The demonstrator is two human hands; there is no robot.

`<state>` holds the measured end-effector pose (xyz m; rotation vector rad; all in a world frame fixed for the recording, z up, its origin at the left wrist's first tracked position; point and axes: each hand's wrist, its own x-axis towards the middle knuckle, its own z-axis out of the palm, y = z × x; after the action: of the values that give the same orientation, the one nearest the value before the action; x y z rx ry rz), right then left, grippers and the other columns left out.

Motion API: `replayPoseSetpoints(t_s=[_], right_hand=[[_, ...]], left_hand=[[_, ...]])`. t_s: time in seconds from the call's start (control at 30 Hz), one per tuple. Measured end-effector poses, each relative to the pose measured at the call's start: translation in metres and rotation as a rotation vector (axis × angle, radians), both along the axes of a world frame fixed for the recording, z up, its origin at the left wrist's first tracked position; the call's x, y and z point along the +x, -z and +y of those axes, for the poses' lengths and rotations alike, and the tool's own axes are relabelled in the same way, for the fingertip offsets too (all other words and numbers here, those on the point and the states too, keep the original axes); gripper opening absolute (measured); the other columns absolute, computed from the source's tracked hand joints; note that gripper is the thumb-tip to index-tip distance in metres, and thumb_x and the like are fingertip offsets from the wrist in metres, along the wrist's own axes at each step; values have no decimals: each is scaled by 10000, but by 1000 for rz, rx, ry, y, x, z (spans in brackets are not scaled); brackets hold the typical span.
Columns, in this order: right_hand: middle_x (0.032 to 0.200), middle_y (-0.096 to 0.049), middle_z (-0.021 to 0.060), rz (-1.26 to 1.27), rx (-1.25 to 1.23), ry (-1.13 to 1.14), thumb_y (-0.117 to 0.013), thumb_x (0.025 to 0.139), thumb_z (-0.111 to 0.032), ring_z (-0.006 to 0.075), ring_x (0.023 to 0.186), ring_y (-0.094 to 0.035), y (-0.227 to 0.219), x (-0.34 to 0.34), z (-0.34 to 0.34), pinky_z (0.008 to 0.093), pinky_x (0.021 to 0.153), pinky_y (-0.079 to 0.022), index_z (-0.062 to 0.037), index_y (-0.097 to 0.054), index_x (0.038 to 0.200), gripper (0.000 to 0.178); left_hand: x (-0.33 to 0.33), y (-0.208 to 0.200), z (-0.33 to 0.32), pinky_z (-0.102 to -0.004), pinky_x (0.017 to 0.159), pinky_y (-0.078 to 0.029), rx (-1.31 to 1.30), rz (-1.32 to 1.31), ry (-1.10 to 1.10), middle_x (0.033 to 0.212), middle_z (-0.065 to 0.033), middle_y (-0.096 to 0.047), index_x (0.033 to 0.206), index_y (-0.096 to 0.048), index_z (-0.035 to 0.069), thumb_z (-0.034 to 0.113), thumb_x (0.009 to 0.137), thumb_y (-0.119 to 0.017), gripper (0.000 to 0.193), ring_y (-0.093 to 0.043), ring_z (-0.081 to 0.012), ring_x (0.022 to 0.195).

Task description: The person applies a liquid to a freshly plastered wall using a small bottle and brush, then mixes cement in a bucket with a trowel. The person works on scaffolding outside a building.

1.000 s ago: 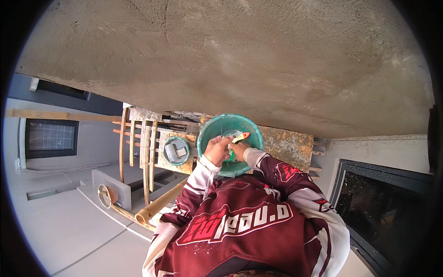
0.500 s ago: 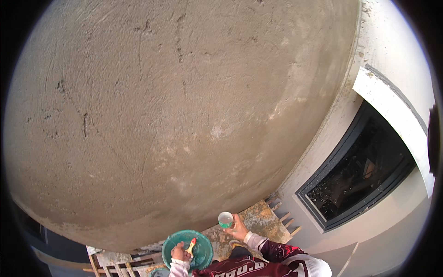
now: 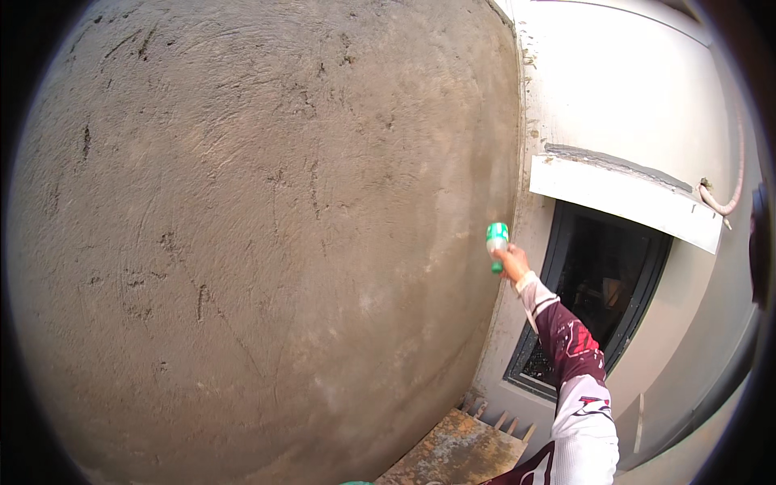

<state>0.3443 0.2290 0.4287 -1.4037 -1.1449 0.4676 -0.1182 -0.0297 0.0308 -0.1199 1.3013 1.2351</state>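
Green-and-white cup [image 3: 497, 234], slightly blurred, raised beside right edge of rough plaster wall [image 3: 283, 242]; cannot tell if touching. Right hand [image 3: 514, 263] grasps cup's lower part, sleeved arm [image 3: 578, 356] outstretched. Left hand out of view, state cannot be told. Dark-framed window [image 3: 584, 259] behind arm; stained board [image 3: 453, 449] below. Step in hand seems holding cup up at wall; next move likely calls for firm grip, controlled wrist.
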Motion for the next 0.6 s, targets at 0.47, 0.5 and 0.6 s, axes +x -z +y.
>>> replayPoseSetpoints(t_s=[0.47,0.5,0.6], right_hand=[[773,-571,20,-359,267,-390,-685,701,-301,88,647,-502,-204,-117,-66,227,613,-419,-15,-610,1062,467],[774,-597,30,-330,340,-509,-692,703,-245,91,661,-541,-154,-116,-60,231,615,-440,14,-585,1113,496],[802,-614,56,-331,34,-879,-706,703,-242,115,702,-571,21,-127,-55,260,652,-453,-15,-504,1230,609]], left_hand=[[33,9,-12,-301,302,-333,-26,-33,29,500,-27,-337,712,-483,46,169,773,-607,184,-323,-150,326],[35,10,-14,-301,303,-333,-28,-31,31,500,-27,-337,711,-482,47,169,773,-607,185,-324,-150,326],[35,5,-19,-300,304,-334,-24,-5,14,501,-28,-336,707,-478,49,169,772,-609,188,-324,-149,329]])
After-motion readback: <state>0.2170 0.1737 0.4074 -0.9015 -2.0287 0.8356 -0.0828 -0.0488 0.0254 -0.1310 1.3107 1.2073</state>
